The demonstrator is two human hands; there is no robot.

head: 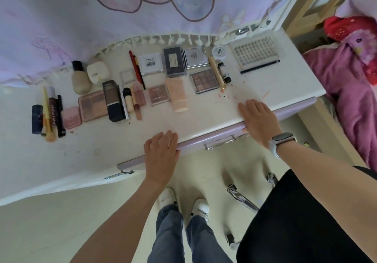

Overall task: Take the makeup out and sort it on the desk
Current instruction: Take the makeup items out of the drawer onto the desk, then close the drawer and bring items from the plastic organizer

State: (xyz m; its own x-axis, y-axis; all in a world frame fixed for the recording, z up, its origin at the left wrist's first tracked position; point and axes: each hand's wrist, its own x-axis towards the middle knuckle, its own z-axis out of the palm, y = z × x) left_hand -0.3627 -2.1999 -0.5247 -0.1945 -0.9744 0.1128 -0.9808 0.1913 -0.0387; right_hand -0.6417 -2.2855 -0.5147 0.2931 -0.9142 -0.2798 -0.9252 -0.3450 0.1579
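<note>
Makeup lies in rows across the white desk [204, 111]. At the left are lipsticks and a brush [49, 113]. Then come a foundation bottle [80, 79], blush and eyeshadow palettes [92, 106], a dark box [113, 101] and a peach tube [177, 95]. Compacts [175, 61], a brown palette [204, 80] and a lash tray [254, 53] follow to the right. My left hand [161, 152] rests flat on the desk's front edge. My right hand [258, 119], with a watch on its wrist, rests flat on the edge further right. Neither holds anything.
A lilac drawer front with a metal handle [220, 141] runs under the desk edge. A lilac curtain [122, 17] hangs behind the desk. A black chair [295, 222] stands at my right, and a bed with pink bedding [350, 91] lies beyond.
</note>
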